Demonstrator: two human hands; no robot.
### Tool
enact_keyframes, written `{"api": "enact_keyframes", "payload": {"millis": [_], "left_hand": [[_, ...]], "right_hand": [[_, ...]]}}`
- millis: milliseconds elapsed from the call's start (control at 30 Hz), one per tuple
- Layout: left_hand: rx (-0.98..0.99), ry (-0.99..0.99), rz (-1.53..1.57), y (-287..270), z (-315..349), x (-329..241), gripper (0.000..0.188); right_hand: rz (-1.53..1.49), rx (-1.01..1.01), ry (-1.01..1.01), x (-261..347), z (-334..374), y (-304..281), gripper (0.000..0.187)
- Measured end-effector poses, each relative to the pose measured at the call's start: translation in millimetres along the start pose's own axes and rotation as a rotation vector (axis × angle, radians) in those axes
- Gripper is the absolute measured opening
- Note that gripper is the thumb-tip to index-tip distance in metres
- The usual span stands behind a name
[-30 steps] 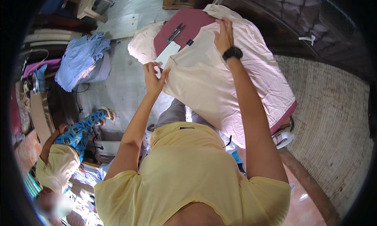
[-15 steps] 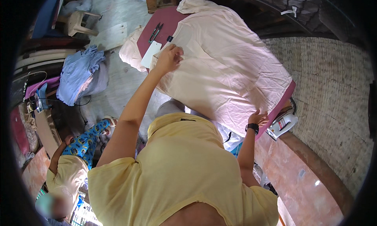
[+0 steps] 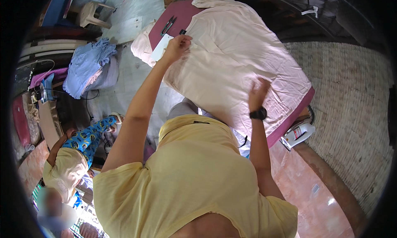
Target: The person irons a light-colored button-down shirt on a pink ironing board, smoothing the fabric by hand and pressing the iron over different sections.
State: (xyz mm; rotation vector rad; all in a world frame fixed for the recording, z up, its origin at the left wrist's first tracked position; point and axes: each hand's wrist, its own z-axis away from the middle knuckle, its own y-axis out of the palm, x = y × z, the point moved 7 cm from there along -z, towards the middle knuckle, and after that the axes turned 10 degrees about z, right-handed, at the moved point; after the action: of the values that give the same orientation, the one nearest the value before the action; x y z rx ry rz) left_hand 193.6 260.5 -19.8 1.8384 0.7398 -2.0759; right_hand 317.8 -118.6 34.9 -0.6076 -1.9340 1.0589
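Observation:
A pale pink shirt (image 3: 231, 60) lies spread over a maroon padded board (image 3: 183, 12), with light wrinkles across it. My left hand (image 3: 177, 48) is at the shirt's neckline, its fingers closed on the cloth just below a small dark label (image 3: 182, 32). Beside that hand rests a white card (image 3: 161, 47), and thread snips (image 3: 168, 26) lie a little farther off. Over the right part of the shirt hovers my right hand (image 3: 259, 92), slightly blurred, fingers stretched and holding nothing; a black watch (image 3: 258, 113) is on its wrist.
A white iron (image 3: 298, 134) stands by the board's right end. To the left are a heap of blue garments (image 3: 87, 66) and a beige plastic stool (image 3: 92, 15). Another person (image 3: 68, 167) sits at lower left. Woven matting (image 3: 343, 101) covers the right side.
My right hand has left the shirt's near right edge and moved up and left over the cloth. The left hand has shifted slightly toward the label at the neckline.

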Motion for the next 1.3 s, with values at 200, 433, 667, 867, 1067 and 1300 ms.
{"api": "enact_keyframes", "payload": {"millis": [200,433,667,867,1067,1300], "left_hand": [[0.055,0.166,-0.277,18.5,2.9,-17.1,0.025],[-0.008,0.008,-0.009,10.2,2.5,-1.9,0.022],[0.017,-0.059,0.100,11.3,2.3,1.1,0.022],[0.021,-0.073,0.163,11.0,-0.2,4.5,0.024],[0.006,-0.078,0.177,9.4,2.1,9.5,0.023],[-0.033,-0.071,0.183,10.4,3.1,2.9,0.020]], "right_hand": [[-0.420,0.255,-0.281,176.5,-49.3,108.8,0.016],[-0.616,0.256,0.022,183.0,-55.0,161.7,0.025],[-0.560,0.250,0.035,185.3,-60.1,160.2,0.035],[-0.402,0.231,-0.087,190.6,-66.2,162.9,0.036],[-0.440,0.314,-0.043,197.6,-69.2,158.9,0.037],[-0.470,0.226,0.041,180.1,-72.8,166.1,0.041]]}}
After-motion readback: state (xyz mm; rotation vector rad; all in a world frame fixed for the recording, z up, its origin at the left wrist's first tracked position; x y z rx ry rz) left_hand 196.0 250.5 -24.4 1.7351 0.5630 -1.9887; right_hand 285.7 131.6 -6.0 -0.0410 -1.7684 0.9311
